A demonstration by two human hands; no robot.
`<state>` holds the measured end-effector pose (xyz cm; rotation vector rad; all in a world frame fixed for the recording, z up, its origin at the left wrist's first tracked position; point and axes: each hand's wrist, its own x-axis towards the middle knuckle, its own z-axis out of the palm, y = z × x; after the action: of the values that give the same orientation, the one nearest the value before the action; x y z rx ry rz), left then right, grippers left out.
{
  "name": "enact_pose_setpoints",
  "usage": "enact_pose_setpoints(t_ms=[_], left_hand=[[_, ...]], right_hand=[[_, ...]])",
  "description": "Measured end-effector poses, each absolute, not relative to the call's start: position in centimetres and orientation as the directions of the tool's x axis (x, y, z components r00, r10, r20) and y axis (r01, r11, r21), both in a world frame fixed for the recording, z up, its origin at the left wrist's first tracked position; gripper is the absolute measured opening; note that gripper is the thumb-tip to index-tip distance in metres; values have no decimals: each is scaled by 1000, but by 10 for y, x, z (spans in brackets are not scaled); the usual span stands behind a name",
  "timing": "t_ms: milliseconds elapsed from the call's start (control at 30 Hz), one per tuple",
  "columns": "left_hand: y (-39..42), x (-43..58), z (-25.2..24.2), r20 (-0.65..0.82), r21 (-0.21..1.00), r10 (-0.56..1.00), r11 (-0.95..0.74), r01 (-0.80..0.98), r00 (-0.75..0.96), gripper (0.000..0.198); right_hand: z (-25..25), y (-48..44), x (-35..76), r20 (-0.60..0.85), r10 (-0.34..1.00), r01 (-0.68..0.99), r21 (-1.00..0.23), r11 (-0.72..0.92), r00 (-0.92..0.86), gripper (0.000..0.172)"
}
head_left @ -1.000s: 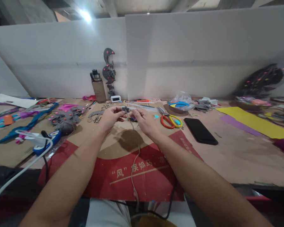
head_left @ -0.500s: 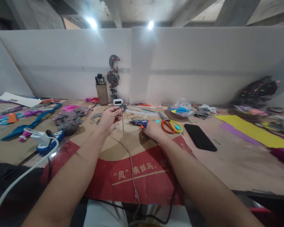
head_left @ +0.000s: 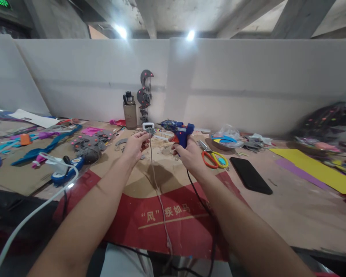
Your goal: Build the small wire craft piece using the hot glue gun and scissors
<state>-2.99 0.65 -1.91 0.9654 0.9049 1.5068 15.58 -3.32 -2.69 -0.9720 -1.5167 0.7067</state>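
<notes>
In my right hand point(head_left: 188, 153) is a blue hot glue gun point(head_left: 182, 132), raised above the table with its nozzle pointing left. Its black cord point(head_left: 196, 191) runs down toward my lap. My left hand point(head_left: 135, 148) pinches a small grey piece point(head_left: 150, 132), whose exact kind I cannot make out. From that piece a grey yarn strand point(head_left: 154, 169) hangs down across the red and tan board point(head_left: 123, 219). The nozzle is close to the grey piece; whether they touch is unclear.
Scissors point(head_left: 212, 156) with red and yellow handles and a black phone point(head_left: 250, 175) lie right of my hand. A bottle point(head_left: 130, 113) stands by the white partition. At left are a blue power strip point(head_left: 67, 172) and a grey yarn ball point(head_left: 90, 153).
My right hand has lifted the glue gun from low over the table and turned it upright, nozzle toward the left hand. The left hand keeps its pinch on the grey piece.
</notes>
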Motion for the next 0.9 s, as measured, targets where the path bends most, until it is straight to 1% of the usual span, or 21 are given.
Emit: enact_pose_setpoints(t_ms=[133, 300, 400, 667, 900], left_hand=[[5, -29, -18, 99, 925, 991, -127, -358, -94, 28], [3, -28, -15, 101, 933, 990, -128, -338, -96, 29], [3, -28, -15, 103, 937, 990, -131, -325, -101, 30], [2, -26, -14, 143, 931, 987, -161, -328, -78, 28], [2, -26, -17, 189, 949, 978, -205, -241, -88, 27]], right_hand=[[-26, -42, 152, 525, 848, 339, -786, 517, -74, 24], [-24, -43, 153, 568, 818, 476, -697, 536, -89, 29], [-25, -42, 153, 583, 806, 503, -668, 549, -104, 31], [-28, -41, 152, 581, 806, 537, -648, 541, -111, 36], [-24, -46, 152, 526, 843, 596, -645, 478, -107, 36]])
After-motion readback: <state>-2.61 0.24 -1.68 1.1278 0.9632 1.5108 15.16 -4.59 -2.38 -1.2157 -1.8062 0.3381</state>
